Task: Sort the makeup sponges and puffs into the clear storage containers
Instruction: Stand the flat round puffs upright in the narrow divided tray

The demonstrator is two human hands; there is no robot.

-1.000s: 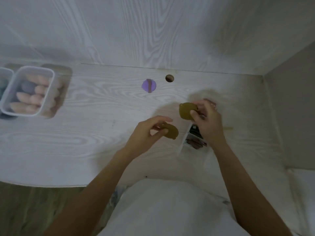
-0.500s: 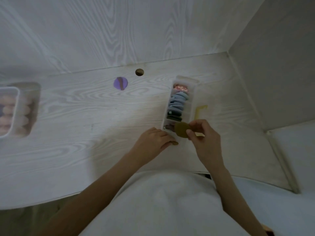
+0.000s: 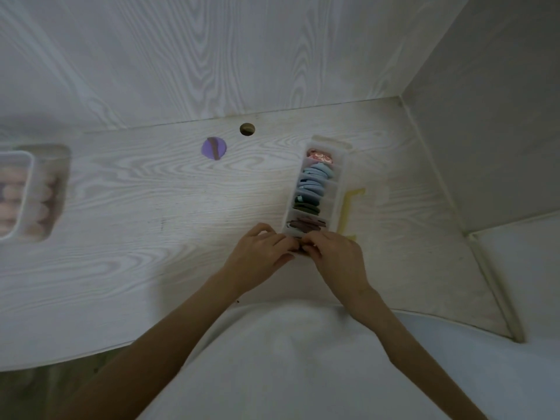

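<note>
Both hands, the left hand (image 3: 263, 249) and the right hand (image 3: 335, 255), meet at the near end of the long clear box (image 3: 340, 174). Their fingers curl, maybe around a puff. A purple puff (image 3: 214, 148) lies near the desk's (image 3: 121, 207) back edge.

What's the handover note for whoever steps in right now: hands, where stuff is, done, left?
Left hand and right hand: both meet at the near end of the long divided container, fingers curled there; what they hold is hidden.
Done: that container's compartments show stacked puffs, pink at the far end, then blue, dark green, brown nearest. The clear container at the table's left edge holds pinkish sponges.
Left: one purple puff lies loose on the table near the round hole; it needs a slot. A yellow piece lies beside the long container's right side.
</note>
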